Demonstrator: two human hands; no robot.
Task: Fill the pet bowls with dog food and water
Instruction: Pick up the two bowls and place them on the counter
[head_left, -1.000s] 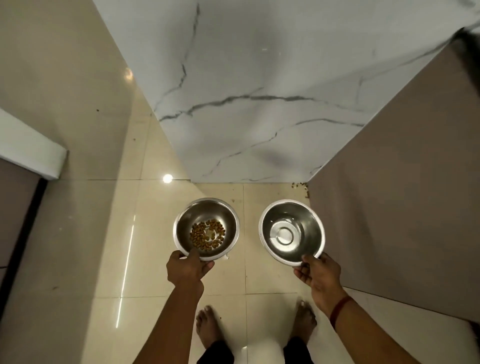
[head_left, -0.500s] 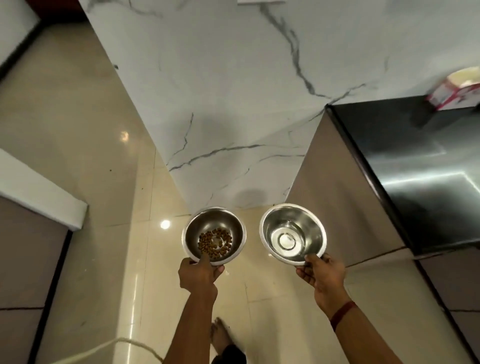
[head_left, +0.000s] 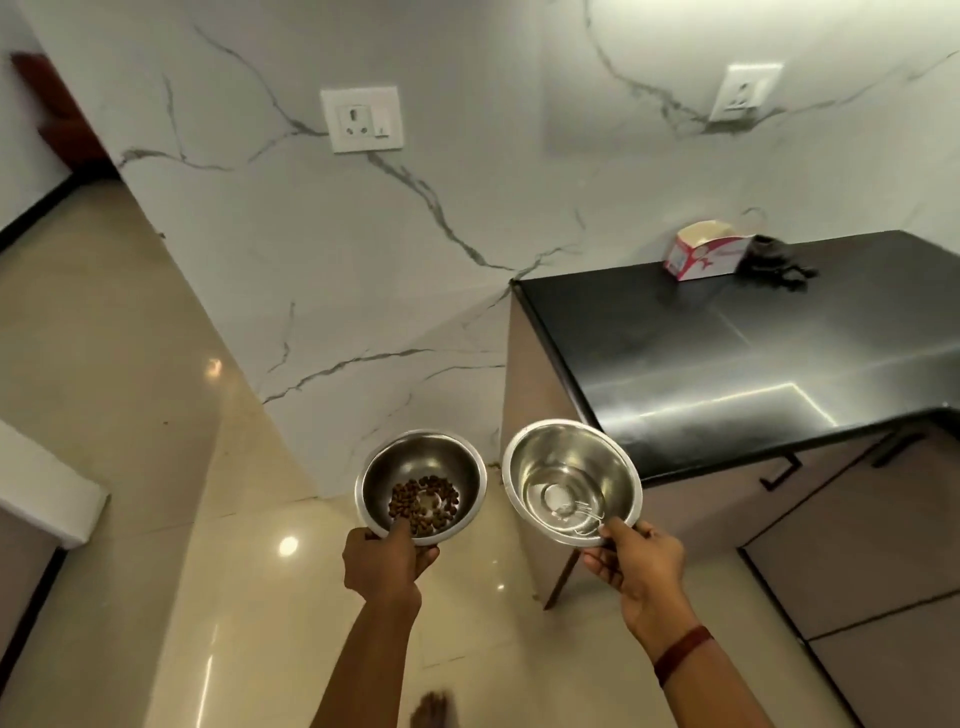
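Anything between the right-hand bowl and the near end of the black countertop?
Nothing visible. The right hand holds the steel bowl beside the black countertop, whose near end is bare; the box and dark object sit far back by the wall.

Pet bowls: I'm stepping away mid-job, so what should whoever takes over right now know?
Left hand grips the rim of the food bowl, which holds a thin layer of dog food.
Right hand pinches the rim of the second bowl, which seems to hold a little clear water.
Both bowls are held in the air beside the black counter.
Done: only a start. Left: fill both and set them down.
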